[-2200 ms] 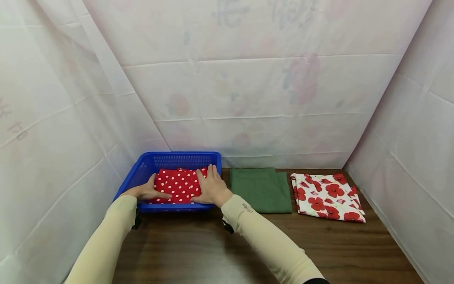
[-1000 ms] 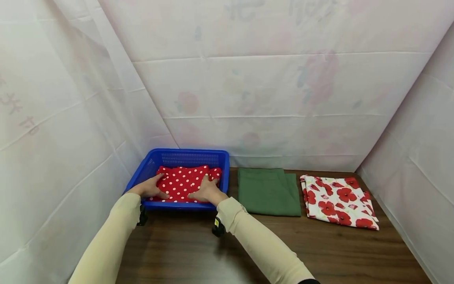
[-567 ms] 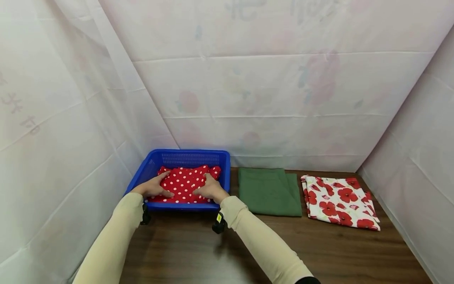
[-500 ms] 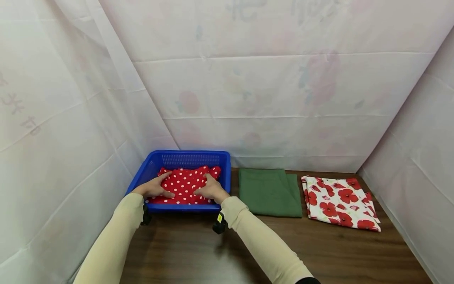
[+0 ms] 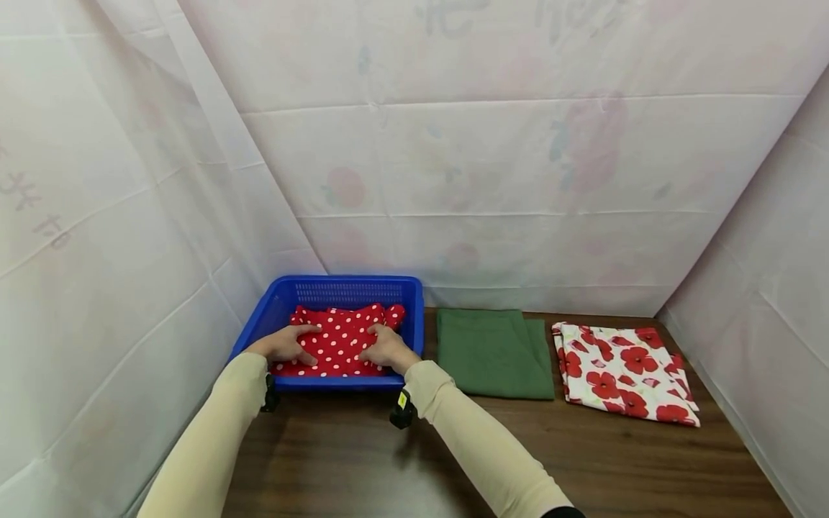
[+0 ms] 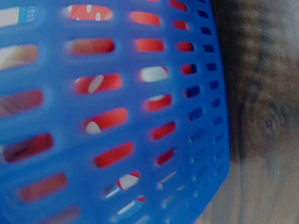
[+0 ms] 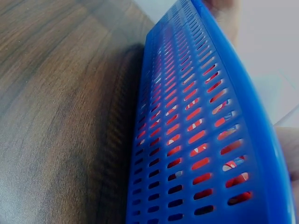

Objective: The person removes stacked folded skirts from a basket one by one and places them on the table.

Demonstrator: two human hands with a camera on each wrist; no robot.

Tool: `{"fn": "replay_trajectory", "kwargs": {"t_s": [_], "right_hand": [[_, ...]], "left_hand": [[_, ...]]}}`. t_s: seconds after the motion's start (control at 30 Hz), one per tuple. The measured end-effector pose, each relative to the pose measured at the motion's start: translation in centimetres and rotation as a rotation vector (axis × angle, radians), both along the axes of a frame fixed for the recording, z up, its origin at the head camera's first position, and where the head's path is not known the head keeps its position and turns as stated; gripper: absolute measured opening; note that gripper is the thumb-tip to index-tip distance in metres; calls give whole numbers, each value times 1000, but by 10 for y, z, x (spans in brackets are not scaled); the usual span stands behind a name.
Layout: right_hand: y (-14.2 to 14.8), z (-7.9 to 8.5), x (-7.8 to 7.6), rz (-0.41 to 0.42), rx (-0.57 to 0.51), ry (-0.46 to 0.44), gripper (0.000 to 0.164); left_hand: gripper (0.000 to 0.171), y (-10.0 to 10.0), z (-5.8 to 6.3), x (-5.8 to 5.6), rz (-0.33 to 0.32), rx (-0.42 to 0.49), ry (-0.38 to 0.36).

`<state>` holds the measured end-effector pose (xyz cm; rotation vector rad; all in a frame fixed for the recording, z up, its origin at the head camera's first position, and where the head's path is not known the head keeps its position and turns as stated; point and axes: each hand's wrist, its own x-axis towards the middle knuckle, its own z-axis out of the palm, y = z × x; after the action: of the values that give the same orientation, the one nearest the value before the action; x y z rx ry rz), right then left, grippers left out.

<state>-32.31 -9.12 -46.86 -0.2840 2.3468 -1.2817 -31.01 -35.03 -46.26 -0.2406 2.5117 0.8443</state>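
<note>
A red cloth with white polka dots [image 5: 340, 334] lies bunched inside a blue plastic basket [image 5: 343, 279]. My left hand [image 5: 285, 344] reaches over the basket's front rim and rests on the cloth's left part, fingers and thumb spread apart. From the other side, my right hand [image 5: 388, 349] rests on the right part, its thumb and fingers also apart. Red shows through the slots of the basket wall [image 6: 140, 107] in the left wrist view. In the right wrist view the slotted wall [image 7: 187, 116] hides most of the cloth and hand.
Right of the basket, a folded green cloth [image 5: 488, 352] lies on the dark wooden table [image 5: 337, 460]. Farther right is a folded white cloth with red flowers [image 5: 622, 374]. White printed sheets [image 5: 492, 158] hang at the back and both sides.
My right hand has come inward from the basket's right side onto the red cloth, and my left hand has shifted inward too. The cloth has bunched up between them. The camera view has shifted slightly.
</note>
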Motion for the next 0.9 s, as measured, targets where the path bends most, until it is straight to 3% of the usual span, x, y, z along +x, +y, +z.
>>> {"fn": "replay_trajectory", "kwargs": {"t_s": [0.2,0.47,0.67,0.9], "right_hand": [[0,0,2,1,-8,2,58],[0,2,8,-12,-65,-12,65],[0,4,7,-35,-79,44,56],[1,8,2,-57,-77,62,51]], "left_hand": [[83,1,-1,1,10,1,15],[70,-2,-3,2,28,-1,80],[64,-6,5,4,3,-37,151],[61,-5,22,6,8,0,158]]}}
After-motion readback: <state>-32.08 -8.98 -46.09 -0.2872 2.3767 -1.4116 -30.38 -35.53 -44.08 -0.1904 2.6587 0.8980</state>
